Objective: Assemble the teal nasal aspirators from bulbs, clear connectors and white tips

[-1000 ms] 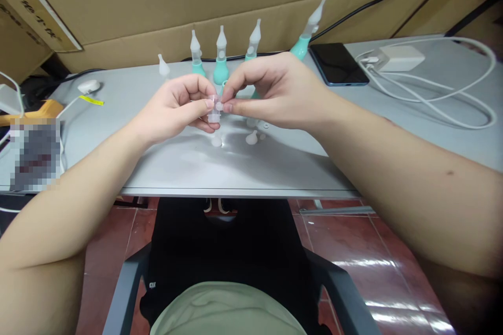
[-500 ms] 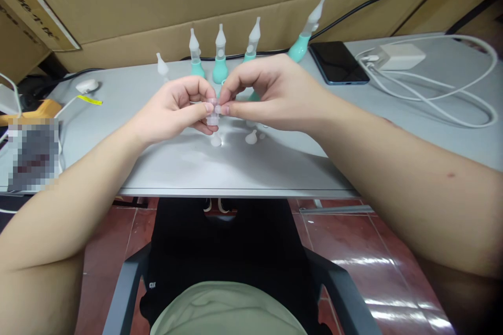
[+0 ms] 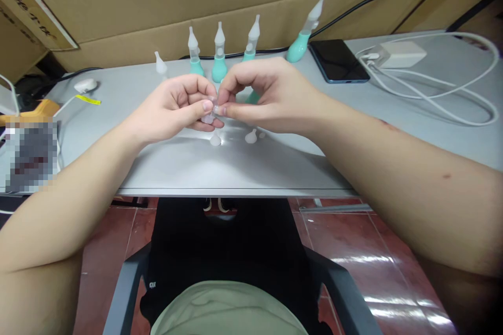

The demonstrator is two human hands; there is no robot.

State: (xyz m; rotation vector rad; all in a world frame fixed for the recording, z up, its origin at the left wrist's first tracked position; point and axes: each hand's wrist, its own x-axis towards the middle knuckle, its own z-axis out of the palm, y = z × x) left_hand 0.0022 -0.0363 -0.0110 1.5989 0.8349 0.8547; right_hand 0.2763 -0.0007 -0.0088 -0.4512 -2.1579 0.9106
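Observation:
My left hand [image 3: 178,107] is closed around a clear plastic tube [image 3: 207,117], thumb and fingers pinching it; parts of the tube are covered. My right hand [image 3: 271,91] pinches a small translucent plug [image 3: 216,109] against the tube's side; the fingertips hide most of it. Beyond my hands stand assembled nasal aspirators with teal bulbs, among them a middle one [image 3: 219,57], a left one [image 3: 194,55] and a tilted right one [image 3: 302,39]. Loose white nozzle tips lie on the near side, one [image 3: 215,139] below my left fingers and another [image 3: 251,136] below my right hand.
Another white tip [image 3: 160,64] stands at the left back. A dark phone [image 3: 338,62] lies right of the aspirators, beside a white charger [image 3: 403,55] with looped cable. A yellow-orange item [image 3: 43,111] and white cable sit at the left. Cardboard [image 3: 157,0] lines the back of the grey table [image 3: 188,175].
The clear tube has tilted in my left hand, its lower end swinging left. My right fingers stay at its side. The view has shifted slightly.

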